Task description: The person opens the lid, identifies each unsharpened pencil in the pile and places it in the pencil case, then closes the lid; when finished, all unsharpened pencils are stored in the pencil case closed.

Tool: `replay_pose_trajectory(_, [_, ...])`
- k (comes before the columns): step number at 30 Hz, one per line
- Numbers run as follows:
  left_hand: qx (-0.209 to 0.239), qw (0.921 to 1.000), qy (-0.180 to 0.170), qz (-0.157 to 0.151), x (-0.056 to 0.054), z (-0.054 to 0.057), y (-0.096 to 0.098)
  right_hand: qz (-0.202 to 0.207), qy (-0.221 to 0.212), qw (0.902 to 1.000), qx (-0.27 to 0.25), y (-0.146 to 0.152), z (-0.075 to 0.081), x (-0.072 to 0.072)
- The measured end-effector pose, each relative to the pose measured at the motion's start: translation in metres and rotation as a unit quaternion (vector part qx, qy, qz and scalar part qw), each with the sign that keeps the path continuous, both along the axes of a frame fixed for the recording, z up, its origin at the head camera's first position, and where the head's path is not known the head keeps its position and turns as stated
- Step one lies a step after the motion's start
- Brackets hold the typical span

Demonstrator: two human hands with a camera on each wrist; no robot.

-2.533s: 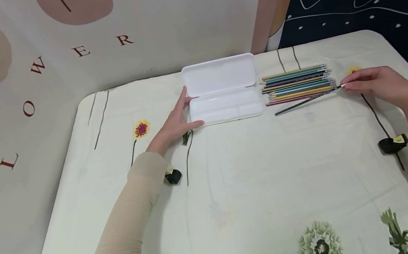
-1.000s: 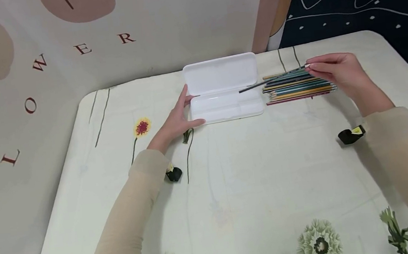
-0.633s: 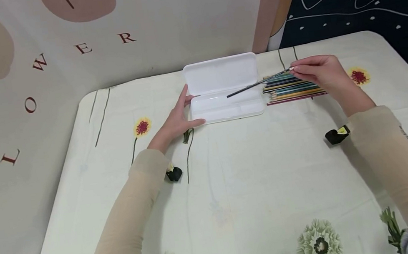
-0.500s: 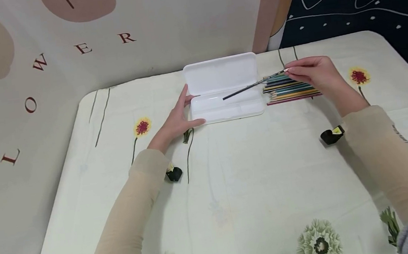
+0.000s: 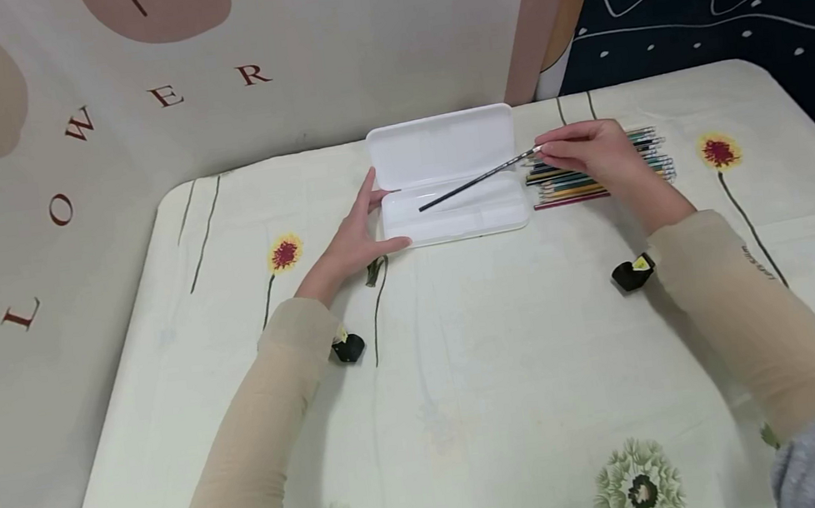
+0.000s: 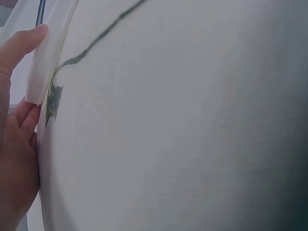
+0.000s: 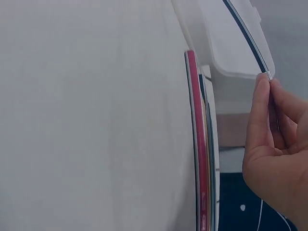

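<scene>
An open white pencil case (image 5: 441,149) lies on the cloth, its lid folded back. My left hand (image 5: 347,252) holds the case's left end, thumb at the front rim and fingers at the left side; the left wrist view shows that thumb (image 6: 29,41) over the rim. My right hand (image 5: 596,157) pinches a dark pencil (image 5: 471,184) by its pale-tipped end. The pencil slants down to the left over the case's lower tray; whether it touches the tray I cannot tell. Beside the case lies a row of several pencils (image 5: 566,186), partly hidden by the right hand.
A pale cloth (image 5: 495,361) with printed flowers covers the surface. Behind it hangs a light curtain (image 5: 325,62) with printed letters, and a dark patterned cloth (image 5: 711,1) is at the back right. Each wrist carries a small black camera (image 5: 634,273).
My right hand has lifted the dark pencil from the right end of the pencil row and carried it left, over the open case. My left hand stays at the case's left end.
</scene>
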State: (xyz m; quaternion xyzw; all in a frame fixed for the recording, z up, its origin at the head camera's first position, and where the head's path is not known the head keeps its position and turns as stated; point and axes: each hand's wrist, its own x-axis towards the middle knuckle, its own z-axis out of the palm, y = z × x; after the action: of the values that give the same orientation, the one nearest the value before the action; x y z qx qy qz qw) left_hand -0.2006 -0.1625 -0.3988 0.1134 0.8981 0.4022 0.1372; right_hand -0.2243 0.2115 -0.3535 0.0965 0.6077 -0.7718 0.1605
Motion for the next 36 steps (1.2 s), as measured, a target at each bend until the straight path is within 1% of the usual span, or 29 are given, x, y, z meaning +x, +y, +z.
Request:
replay_pose_trajectory(7, [0.002, 1.0000, 0.000, -0.002, -0.001, 0.000, 0.000, 0.014, 0.012, 0.9997, 0.014, -0.013, -0.005, -0.002])
replay_pose_trajectory(11, [0.003, 1.0000, 0.003, -0.002, -0.001, 0.000, 0.000, 0.021, 0.027, 0.9992, 0.020, -0.019, -0.007, -0.002])
replay_pose_trajectory(18, [0.005, 1.0000, 0.002, -0.005, 0.000, 0.001, 0.000, 0.042, 0.038, 0.9961, 0.067, -0.028, -0.011, -0.003])
replay_pose_trajectory(25, [0.006, 1.0000, 0.000, -0.003, -0.001, 0.000, 0.000, 0.063, 0.029, 0.9924, 0.102, -0.033, -0.012, -0.004])
replay_pose_trajectory(28, [0.009, 1.0000, 0.000, -0.003, -0.001, 0.000, 0.000, 0.079, 0.039, 0.9856, 0.144, -0.034, -0.012, -0.003])
replay_pose_trajectory(32, [0.008, 1.0000, -0.001, -0.003, 0.000, 0.001, 0.000, 0.105, 0.065, 0.9705, 0.207, -0.036, -0.013, -0.002])
replay_pose_trajectory(33, [0.007, 1.0000, -0.001, -0.003, 0.000, 0.001, 0.000, 0.110, 0.070, 0.9673, 0.217, -0.036, -0.013, -0.002])
replay_pose_trajectory(36, [0.006, 1.0000, -0.001, -0.002, 0.000, 0.001, 0.000, 0.116, 0.082, 0.9623, 0.232, -0.036, -0.015, -0.003])
